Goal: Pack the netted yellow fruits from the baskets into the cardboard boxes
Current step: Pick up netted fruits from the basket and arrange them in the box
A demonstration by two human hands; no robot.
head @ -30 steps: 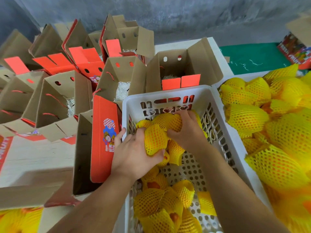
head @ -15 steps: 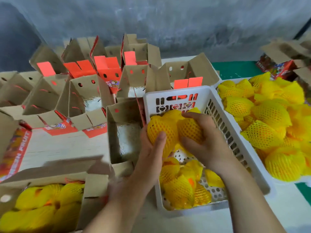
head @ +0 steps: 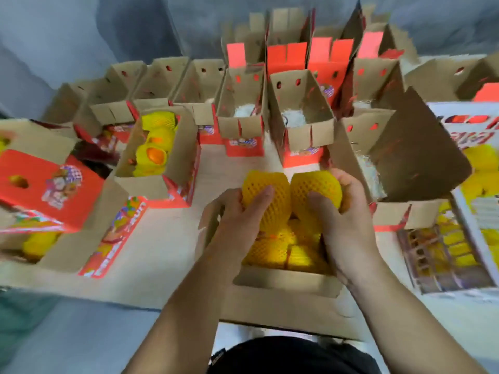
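- The left hand point(head: 237, 220) has its fingers point(head: 260, 201) curled round a netted yellow fruit point(head: 266, 190), thumb across the front of it.
- The right hand point(head: 345, 225) has its fingers point(head: 321, 203) clamped on a second netted fruit point(head: 314, 190); the two fruits touch side by side.
- Both fruits are held just above an open cardboard box point(head: 283, 282) at the table's near edge, which already holds more netted fruits point(head: 280, 249).
- Left of it, another box point(head: 151, 184) holds netted fruits, one showing orange through the net.
- Further back stand rows of open boxes point(head: 299, 130), several with white padding inside.
- At the right edge a white basket point(head: 467, 268) holds yellow fruits; it is blurred.
- The table point(head: 224, 168) is pale wood.
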